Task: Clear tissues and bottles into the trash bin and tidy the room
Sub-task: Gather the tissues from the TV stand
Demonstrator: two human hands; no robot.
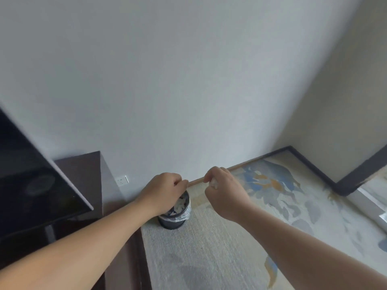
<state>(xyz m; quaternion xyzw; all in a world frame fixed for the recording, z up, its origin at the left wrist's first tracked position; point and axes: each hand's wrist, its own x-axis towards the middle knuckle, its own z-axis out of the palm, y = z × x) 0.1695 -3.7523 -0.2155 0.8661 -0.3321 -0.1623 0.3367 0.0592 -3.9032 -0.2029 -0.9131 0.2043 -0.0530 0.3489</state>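
A small dark trash bin [173, 220] with a clear plastic liner stands on the carpet beside the wall, holding white tissues and other scraps. My left hand [165, 192] hovers right over the bin's mouth with fingers curled, and nothing shows in it. To the right of the bin, my right hand [224, 191] grips a crumpled white tissue [214, 182], which peeks out between the fingers.
A dark wooden cabinet [83, 172] stands left of the bin, with a black TV screen [31, 181] on it. A white wall socket [122, 181] sits low on the wall. Patterned blue, orange and beige carpet [272, 191] covers the floor to the right.
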